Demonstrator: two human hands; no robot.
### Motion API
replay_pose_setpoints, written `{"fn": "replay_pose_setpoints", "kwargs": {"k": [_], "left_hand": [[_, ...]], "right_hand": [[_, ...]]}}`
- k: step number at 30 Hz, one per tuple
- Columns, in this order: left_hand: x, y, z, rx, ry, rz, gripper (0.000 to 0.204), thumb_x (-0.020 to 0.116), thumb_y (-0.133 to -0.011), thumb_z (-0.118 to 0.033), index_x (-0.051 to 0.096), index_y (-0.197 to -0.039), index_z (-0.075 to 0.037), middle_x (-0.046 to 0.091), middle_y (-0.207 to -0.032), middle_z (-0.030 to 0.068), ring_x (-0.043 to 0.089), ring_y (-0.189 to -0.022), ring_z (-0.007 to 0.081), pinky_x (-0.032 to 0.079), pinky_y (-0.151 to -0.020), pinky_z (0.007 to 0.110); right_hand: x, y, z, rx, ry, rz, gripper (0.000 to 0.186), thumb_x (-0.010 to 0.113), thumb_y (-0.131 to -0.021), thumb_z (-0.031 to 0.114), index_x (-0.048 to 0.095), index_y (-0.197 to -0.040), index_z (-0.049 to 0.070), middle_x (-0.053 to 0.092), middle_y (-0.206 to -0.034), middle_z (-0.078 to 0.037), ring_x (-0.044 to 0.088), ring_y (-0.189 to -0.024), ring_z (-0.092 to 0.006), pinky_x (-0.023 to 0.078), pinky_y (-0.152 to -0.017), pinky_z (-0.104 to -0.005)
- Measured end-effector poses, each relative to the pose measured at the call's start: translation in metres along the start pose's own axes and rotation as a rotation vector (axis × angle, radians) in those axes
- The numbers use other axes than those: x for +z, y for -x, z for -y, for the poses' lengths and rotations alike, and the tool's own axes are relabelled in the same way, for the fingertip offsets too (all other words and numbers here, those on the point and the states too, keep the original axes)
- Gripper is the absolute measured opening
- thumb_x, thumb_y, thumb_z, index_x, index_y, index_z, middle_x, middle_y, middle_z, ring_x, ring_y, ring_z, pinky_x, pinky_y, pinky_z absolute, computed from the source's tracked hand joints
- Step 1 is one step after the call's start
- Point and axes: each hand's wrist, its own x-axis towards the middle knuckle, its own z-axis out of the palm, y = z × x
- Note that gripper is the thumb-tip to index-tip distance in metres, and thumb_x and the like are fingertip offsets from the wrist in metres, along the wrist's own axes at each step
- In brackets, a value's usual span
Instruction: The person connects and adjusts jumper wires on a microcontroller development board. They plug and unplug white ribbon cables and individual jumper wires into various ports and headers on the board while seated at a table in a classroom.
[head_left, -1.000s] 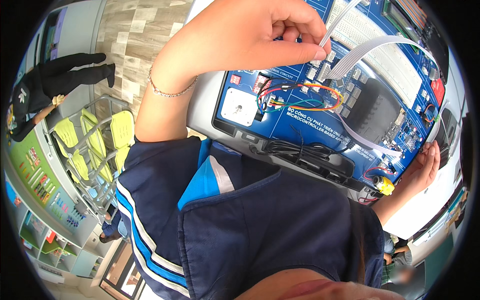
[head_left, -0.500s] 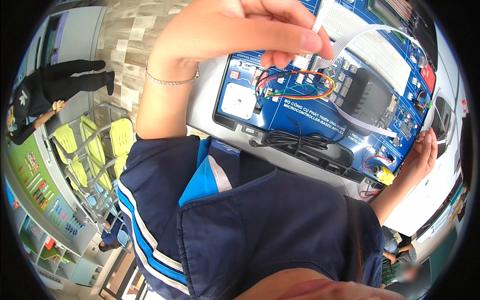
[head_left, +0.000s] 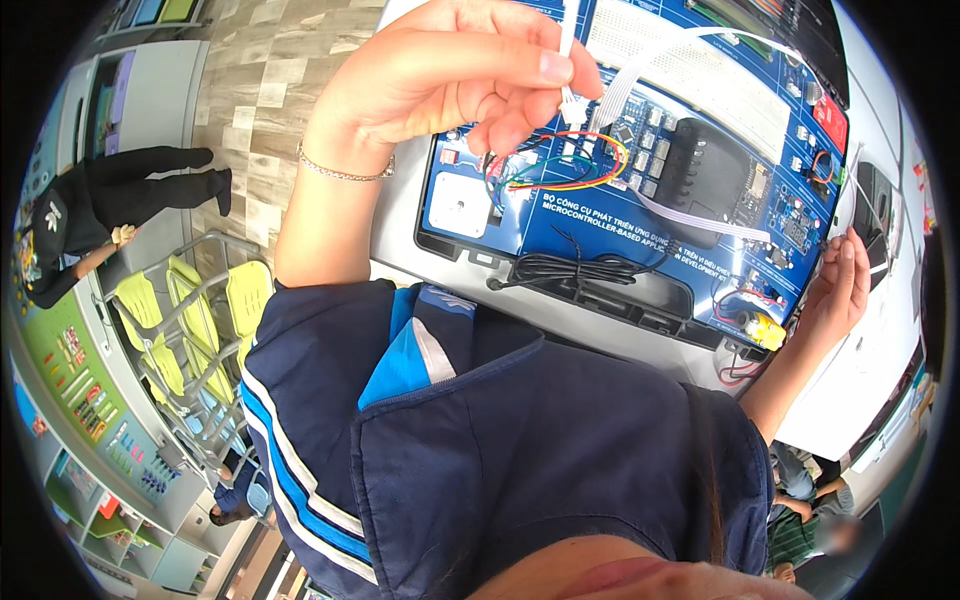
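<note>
My left hand (head_left: 480, 75), with a braided bracelet at the wrist, pinches a white cable (head_left: 567, 45) between thumb and fingertips. The cable's small white connector (head_left: 573, 111) hangs just below the fingers, above a blue electronics training board (head_left: 575, 215). Beside it, a white ribbon cable (head_left: 690, 36) arcs over the board. Red, yellow, green and black jumper wires (head_left: 600, 183) loop beneath that hand. At the board's right edge is my right hand (head_left: 840, 285), its fingers curled together. A thin white wire (head_left: 854, 180) runs down toward its fingertips; what they grip is hard to make out.
The board sits in a black case with a coiled black cable (head_left: 590, 268) at its near edge. A white breadboard (head_left: 690, 80) and a yellow motor (head_left: 765, 331) are mounted on it. Left are lime-green chairs (head_left: 185, 330) and a person in black (head_left: 120, 200).
My left hand has shifted left and slightly down with the cable, so its connector now shows. The board appears further left in view. My right hand remains by the right edge.
</note>
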Motion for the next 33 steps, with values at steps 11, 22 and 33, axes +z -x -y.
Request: {"fn": "replay_pose_setpoints", "kwargs": {"k": [11, 22, 33], "left_hand": [[-0.003, -0.001, 0.002, 0.134, -0.384, -0.006, 0.024, 0.072, -0.087, 0.003, 0.070, -0.112, 0.004, 0.074, -0.099, 0.0154, 0.074, -0.079, 0.0159, 0.053, -0.058, 0.021], [-0.008, -0.021, 0.010, 0.370, -0.085, 0.136, 0.011, 0.063, -0.094, -0.009, 0.061, -0.100, 0.000, 0.063, -0.109, 0.0174, 0.059, -0.081, 0.0144, 0.050, -0.068, 0.025], [-0.013, -0.015, -0.007, 0.055, 0.106, 0.267, 0.042, 0.049, -0.092, -0.012, 0.056, -0.123, 0.017, 0.068, -0.107, 0.0298, 0.068, -0.080, 0.0191, 0.056, -0.064, 0.025]], "right_hand": [[0.008, 0.002, 0.002, -0.010, 0.019, -0.017, 0.027, 0.060, -0.102, 0.005, 0.063, -0.125, -0.010, 0.070, -0.110, -0.013, 0.068, -0.099, -0.0151, 0.054, -0.093, -0.0266], [0.013, 0.004, 0.003, -0.060, 0.046, -0.004, 0.027, 0.062, -0.102, 0.006, 0.064, -0.125, -0.007, 0.070, -0.115, -0.011, 0.067, -0.098, -0.0132, 0.053, -0.089, -0.0258], [0.015, 0.006, 0.004, -0.063, 0.051, 0.013, 0.027, 0.063, -0.101, 0.006, 0.065, -0.125, -0.007, 0.071, -0.114, -0.011, 0.067, -0.097, -0.0125, 0.053, -0.089, -0.0259]]}}
